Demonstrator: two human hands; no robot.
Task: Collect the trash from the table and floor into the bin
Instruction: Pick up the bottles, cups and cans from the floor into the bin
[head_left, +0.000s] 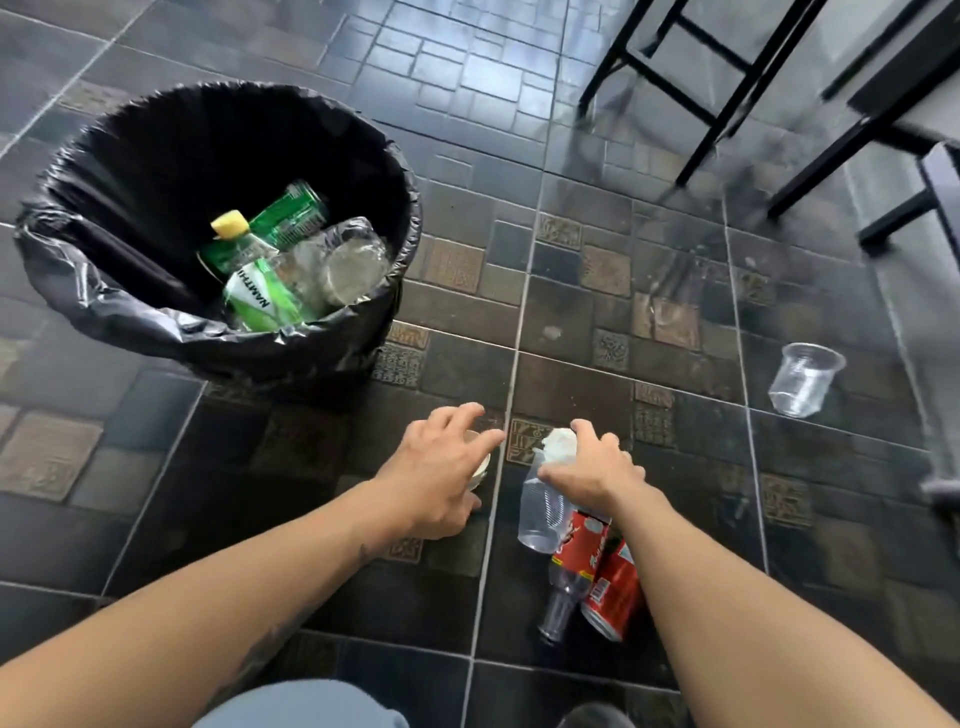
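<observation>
A bin lined with a black bag (93, 291) stands on the tiled floor at the upper left; green bottles, a green can and crushed clear plastic lie inside. My left hand (436, 467) hovers with spread fingers over a small pale cup (480, 470) on the floor. My right hand (592, 467) grips the rim of a clear plastic cup (540, 514) with crumpled white paper (558, 444) in its mouth. Below it lie a red-labelled bottle (576, 556) and a red can (615, 597). Another clear cup (802, 379) lies on the floor at the right.
Black metal legs of stools or tables (727, 88) rise at the upper right. Dark patterned tiles cover the floor. My knee in pale cloth (301, 706) and a dark shoe (597, 719) show at the bottom edge.
</observation>
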